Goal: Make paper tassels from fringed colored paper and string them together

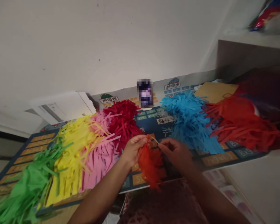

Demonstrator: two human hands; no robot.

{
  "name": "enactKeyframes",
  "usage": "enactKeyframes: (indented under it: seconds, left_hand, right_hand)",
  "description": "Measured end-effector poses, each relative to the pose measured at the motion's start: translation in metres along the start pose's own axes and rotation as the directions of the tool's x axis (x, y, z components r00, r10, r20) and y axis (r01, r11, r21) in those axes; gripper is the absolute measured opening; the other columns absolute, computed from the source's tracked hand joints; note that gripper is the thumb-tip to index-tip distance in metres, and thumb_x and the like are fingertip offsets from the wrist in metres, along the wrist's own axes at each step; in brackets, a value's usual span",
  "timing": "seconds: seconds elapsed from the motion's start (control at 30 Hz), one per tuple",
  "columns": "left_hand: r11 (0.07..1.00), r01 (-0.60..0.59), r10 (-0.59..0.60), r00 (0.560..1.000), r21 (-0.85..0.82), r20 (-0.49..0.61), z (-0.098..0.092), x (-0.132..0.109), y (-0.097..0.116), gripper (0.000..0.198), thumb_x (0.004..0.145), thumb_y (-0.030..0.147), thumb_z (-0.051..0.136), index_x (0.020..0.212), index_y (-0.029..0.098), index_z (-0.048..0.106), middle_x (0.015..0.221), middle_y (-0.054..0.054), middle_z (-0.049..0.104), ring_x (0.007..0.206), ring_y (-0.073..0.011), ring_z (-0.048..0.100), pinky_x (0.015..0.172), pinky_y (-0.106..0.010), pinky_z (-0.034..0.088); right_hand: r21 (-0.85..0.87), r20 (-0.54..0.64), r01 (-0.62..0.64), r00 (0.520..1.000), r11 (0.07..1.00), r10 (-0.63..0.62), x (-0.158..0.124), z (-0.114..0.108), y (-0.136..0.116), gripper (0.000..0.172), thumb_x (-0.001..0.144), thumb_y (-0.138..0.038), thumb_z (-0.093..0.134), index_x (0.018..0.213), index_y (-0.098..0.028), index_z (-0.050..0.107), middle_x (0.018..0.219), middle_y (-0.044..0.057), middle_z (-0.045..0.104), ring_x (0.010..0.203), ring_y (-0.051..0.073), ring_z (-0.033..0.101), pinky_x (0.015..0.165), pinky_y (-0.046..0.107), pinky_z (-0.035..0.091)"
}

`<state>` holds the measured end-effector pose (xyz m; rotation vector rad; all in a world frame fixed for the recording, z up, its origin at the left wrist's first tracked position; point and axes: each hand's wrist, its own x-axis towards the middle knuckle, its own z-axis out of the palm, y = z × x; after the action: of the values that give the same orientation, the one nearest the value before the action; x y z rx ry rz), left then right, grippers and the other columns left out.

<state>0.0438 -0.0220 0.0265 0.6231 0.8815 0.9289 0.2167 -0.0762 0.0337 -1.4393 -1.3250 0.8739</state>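
My left hand (134, 148) pinches the top of an orange-red paper tassel (151, 165), whose strips hang down over the front of the table. In my right hand (176, 152) a thin whitish stick (154, 139) is pinched, its far end at the tassel's top; its exact kind is too blurred to tell. To the left lie dark red tassels (123, 119), pink tassels (100, 161), yellow tassels (70, 161) and green tassels (32, 177). Blue tassels (191, 121) lie just beyond my right hand, with red-orange tassels (242, 121) farther right.
A printed mat (220, 158) with Chinese text and sums covers the table. A phone (145, 93) with a blurred screen stands against the wall at the back. A white box (63, 107) is at back left. A tan card (214, 91) and a dark bag (268, 90) lie at right.
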Motion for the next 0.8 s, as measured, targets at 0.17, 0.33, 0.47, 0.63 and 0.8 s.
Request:
enactKeyframes:
  seconds: [0.17, 0.33, 0.47, 0.63, 0.8]
  left_hand:
    - [0.997, 0.02, -0.019, 1.0, -0.071, 0.02, 0.0019, -0.0021, 0.0011, 0.036, 0.053, 0.023, 0.09, 0.076, 0.013, 0.065, 0.067, -0.002, 0.072, 0.056, -0.0115, 0.066, 0.058, -0.021, 0.054]
    - [0.996, 0.035, -0.032, 0.999, -0.084, 0.038, 0.0031, -0.0026, -0.0008, 0.035, 0.053, 0.023, 0.09, 0.076, 0.013, 0.066, 0.068, -0.002, 0.072, 0.057, -0.0116, 0.066, 0.058, -0.021, 0.053]
    - [0.998, 0.026, -0.023, 0.999, -0.065, 0.038, 0.005, -0.0035, 0.001, 0.033, 0.053, 0.023, 0.089, 0.075, 0.013, 0.066, 0.067, -0.002, 0.072, 0.057, -0.0112, 0.065, 0.059, -0.022, 0.052]
    - [0.998, 0.021, -0.018, 0.999, -0.063, 0.041, 0.0054, -0.0042, 0.0021, 0.033, 0.053, 0.024, 0.09, 0.074, 0.013, 0.067, 0.068, -0.002, 0.072, 0.057, -0.0114, 0.065, 0.06, -0.022, 0.052]
    - [0.998, 0.019, -0.015, 0.998, -0.063, 0.067, 0.004, -0.0042, 0.0002, 0.031, 0.054, 0.023, 0.089, 0.074, 0.013, 0.067, 0.069, -0.004, 0.073, 0.059, -0.0112, 0.065, 0.06, -0.021, 0.052]
  right_hand:
    - [-0.023, 0.039, -0.03, 0.999, 0.999, 0.031, 0.0008, 0.0038, 0.0031, 0.023, 0.077, -0.039, 0.06, 0.066, -0.02, 0.062, 0.059, -0.001, 0.06, 0.054, 0.013, 0.054, 0.05, 0.022, 0.04]
    - [-0.022, 0.062, -0.045, 0.997, 0.999, 0.046, 0.0004, 0.0048, 0.0041, 0.023, 0.079, -0.038, 0.06, 0.066, -0.019, 0.062, 0.06, 0.0, 0.061, 0.055, 0.014, 0.054, 0.052, 0.023, 0.04]
    - [-0.02, 0.078, -0.051, 0.996, 0.999, 0.052, 0.0, 0.0047, 0.0042, 0.022, 0.079, -0.038, 0.061, 0.067, -0.019, 0.062, 0.06, -0.001, 0.06, 0.054, 0.013, 0.053, 0.051, 0.023, 0.04]
    - [-0.015, 0.078, -0.059, 0.995, 0.998, 0.06, -0.0015, 0.0046, 0.0025, 0.02, 0.077, -0.037, 0.061, 0.067, -0.02, 0.063, 0.058, -0.001, 0.06, 0.053, 0.013, 0.053, 0.049, 0.022, 0.039]
    - [-0.015, 0.075, -0.075, 0.994, 0.997, 0.076, -0.0039, 0.0037, 0.0017, 0.021, 0.076, -0.038, 0.061, 0.066, -0.02, 0.063, 0.059, -0.001, 0.061, 0.054, 0.013, 0.054, 0.05, 0.023, 0.04]
